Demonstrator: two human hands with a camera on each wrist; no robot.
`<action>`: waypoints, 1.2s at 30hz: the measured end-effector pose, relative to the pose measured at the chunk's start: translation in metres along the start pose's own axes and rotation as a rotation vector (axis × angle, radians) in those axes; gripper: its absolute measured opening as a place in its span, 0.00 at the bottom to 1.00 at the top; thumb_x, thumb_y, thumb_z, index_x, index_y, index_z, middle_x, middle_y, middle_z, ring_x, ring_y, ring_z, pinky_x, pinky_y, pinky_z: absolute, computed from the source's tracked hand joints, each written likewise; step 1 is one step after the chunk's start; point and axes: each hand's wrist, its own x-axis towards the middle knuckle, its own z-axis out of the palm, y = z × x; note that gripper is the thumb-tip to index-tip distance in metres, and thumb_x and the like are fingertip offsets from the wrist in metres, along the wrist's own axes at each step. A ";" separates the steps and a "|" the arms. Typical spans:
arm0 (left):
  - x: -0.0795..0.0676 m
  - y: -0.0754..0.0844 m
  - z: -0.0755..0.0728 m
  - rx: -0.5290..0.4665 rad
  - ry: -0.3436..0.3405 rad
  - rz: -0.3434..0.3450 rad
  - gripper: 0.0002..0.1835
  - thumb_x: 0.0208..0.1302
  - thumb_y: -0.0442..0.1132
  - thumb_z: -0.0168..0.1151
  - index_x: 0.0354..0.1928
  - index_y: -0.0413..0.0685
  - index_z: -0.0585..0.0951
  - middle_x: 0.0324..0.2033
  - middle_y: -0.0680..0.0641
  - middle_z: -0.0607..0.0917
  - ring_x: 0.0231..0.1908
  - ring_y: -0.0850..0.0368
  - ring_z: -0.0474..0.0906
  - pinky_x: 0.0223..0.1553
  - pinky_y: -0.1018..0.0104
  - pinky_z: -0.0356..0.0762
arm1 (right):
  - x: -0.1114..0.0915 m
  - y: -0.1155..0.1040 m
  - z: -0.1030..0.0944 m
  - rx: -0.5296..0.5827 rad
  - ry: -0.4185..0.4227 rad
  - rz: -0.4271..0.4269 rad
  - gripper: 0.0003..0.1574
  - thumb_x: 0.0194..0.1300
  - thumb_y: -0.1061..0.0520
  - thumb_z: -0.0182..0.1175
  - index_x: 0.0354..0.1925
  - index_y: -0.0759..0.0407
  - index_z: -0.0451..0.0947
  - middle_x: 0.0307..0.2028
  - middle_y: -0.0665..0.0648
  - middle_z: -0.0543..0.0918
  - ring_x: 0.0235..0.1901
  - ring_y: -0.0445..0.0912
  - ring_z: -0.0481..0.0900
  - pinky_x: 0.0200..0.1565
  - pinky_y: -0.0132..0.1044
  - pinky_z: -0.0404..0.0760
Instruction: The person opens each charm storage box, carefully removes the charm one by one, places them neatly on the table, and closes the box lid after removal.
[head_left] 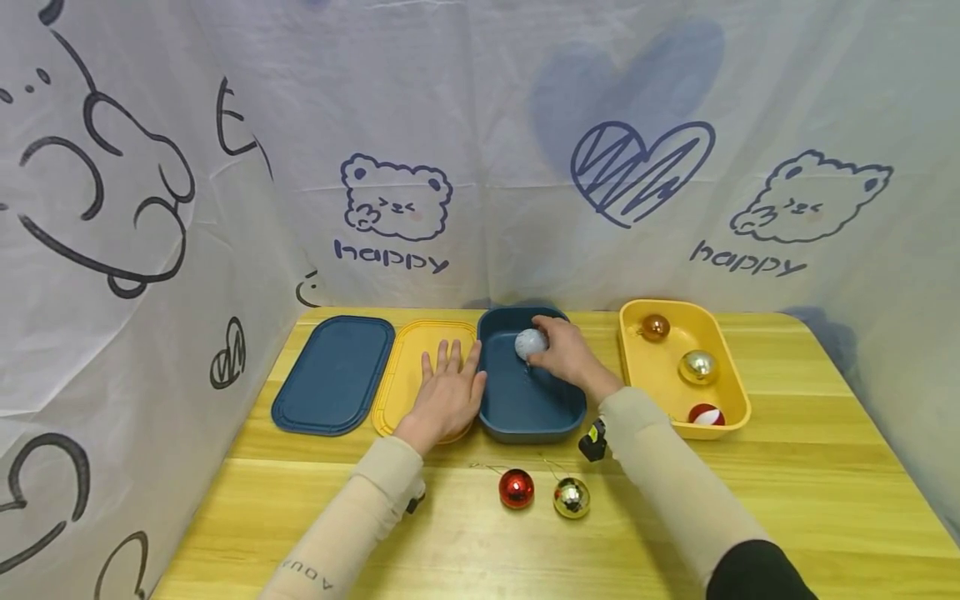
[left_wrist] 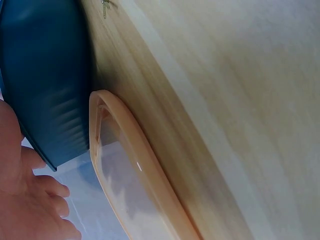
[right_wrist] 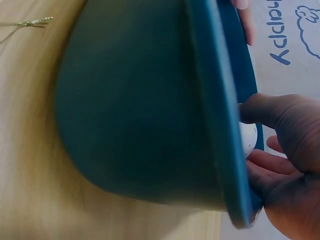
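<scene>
My right hand (head_left: 566,354) pinches a white speckled ball (head_left: 530,344) between thumb and fingers, inside the blue bin (head_left: 532,408). In the right wrist view, the bin's wall (right_wrist: 135,110) hides part of the ball (right_wrist: 248,139) and of the fingers. My left hand (head_left: 450,393) is spread with straight fingers over the yellow lid (head_left: 408,350), its thumb side close to the bin's left rim. Whether it presses on the lid or the bin I cannot tell. In the left wrist view, its fingers (left_wrist: 52,186) appear beside the bin (left_wrist: 45,75).
A blue lid (head_left: 333,375) lies at the far left. The yellow bin (head_left: 637,367) on the right holds an orange ball (head_left: 655,327), a gold ball (head_left: 698,367) and a red-and-white ball (head_left: 707,414). Nearer me lie a red ornament (head_left: 516,488) and a gold ornament (head_left: 572,497).
</scene>
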 end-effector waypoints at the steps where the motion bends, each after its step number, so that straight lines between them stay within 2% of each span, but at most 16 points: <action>1: 0.000 0.000 0.000 -0.001 0.000 0.000 0.33 0.87 0.55 0.33 0.86 0.54 0.51 0.83 0.33 0.54 0.84 0.33 0.43 0.81 0.30 0.40 | 0.000 0.000 0.000 -0.005 -0.003 0.002 0.46 0.64 0.58 0.73 0.75 0.69 0.68 0.64 0.71 0.80 0.59 0.61 0.81 0.60 0.54 0.83; 3: 0.000 0.000 0.001 0.001 -0.002 -0.001 0.33 0.87 0.55 0.33 0.86 0.54 0.51 0.83 0.33 0.54 0.84 0.33 0.43 0.81 0.30 0.39 | 0.002 -0.001 0.000 -0.014 -0.008 0.000 0.46 0.63 0.58 0.73 0.74 0.70 0.68 0.64 0.71 0.81 0.60 0.62 0.81 0.60 0.54 0.83; 12: -0.001 0.000 0.001 -0.008 -0.004 -0.003 0.33 0.87 0.55 0.32 0.86 0.54 0.50 0.83 0.33 0.54 0.84 0.33 0.43 0.81 0.30 0.39 | 0.006 -0.001 0.003 -0.057 -0.016 -0.042 0.36 0.63 0.58 0.74 0.65 0.72 0.78 0.58 0.71 0.84 0.53 0.61 0.83 0.56 0.54 0.84; 21: 0.000 -0.001 0.002 -0.009 -0.009 -0.004 0.33 0.87 0.56 0.33 0.86 0.55 0.49 0.83 0.33 0.53 0.84 0.33 0.42 0.81 0.30 0.38 | 0.010 -0.005 0.011 -0.023 -0.033 0.010 0.41 0.63 0.57 0.75 0.69 0.72 0.74 0.62 0.71 0.82 0.58 0.62 0.82 0.61 0.54 0.83; 29: 0.000 -0.001 0.001 -0.019 0.004 0.003 0.33 0.87 0.55 0.34 0.86 0.54 0.51 0.82 0.32 0.54 0.83 0.32 0.43 0.80 0.30 0.39 | 0.013 -0.003 0.020 0.005 -0.028 0.026 0.41 0.62 0.57 0.75 0.67 0.71 0.73 0.56 0.69 0.85 0.53 0.58 0.84 0.58 0.52 0.83; 36: 0.000 -0.002 0.004 -0.011 0.017 0.005 0.33 0.86 0.55 0.34 0.86 0.53 0.52 0.82 0.32 0.56 0.83 0.32 0.45 0.80 0.29 0.41 | 0.015 -0.001 0.027 0.017 -0.015 0.063 0.40 0.65 0.53 0.73 0.68 0.70 0.73 0.57 0.68 0.85 0.56 0.59 0.84 0.61 0.53 0.82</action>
